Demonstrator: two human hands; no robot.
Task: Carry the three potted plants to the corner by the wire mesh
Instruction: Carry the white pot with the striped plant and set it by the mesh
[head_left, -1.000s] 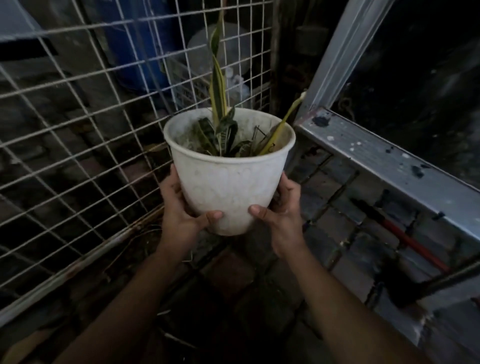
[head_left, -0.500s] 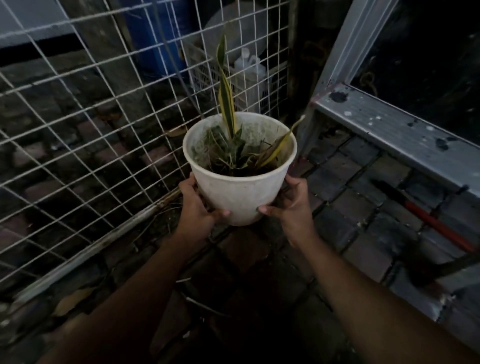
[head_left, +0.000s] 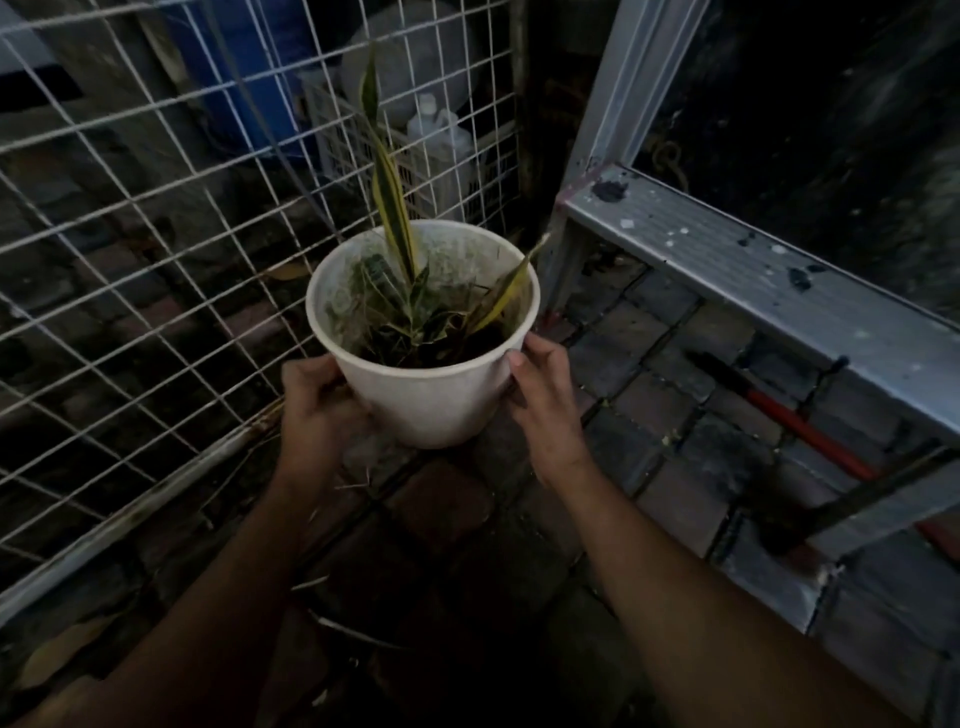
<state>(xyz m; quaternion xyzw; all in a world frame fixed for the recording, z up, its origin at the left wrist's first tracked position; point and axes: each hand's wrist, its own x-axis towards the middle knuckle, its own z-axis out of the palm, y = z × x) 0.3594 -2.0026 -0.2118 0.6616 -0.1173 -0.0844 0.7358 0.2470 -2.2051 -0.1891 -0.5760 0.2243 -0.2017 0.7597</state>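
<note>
Head-worn camera, angled down, close above brick floor (head_left: 670, 415)

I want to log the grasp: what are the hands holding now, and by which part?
Both hands hold the white plant pot by its side wall: left hand on its left side, right hand on its right.

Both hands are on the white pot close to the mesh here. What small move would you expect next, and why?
Probably finish lowering the white pot onto the brick floor and let go. The left hand and right hand grip its sides, and it is already low in the corner beside the wire mesh.
</note>
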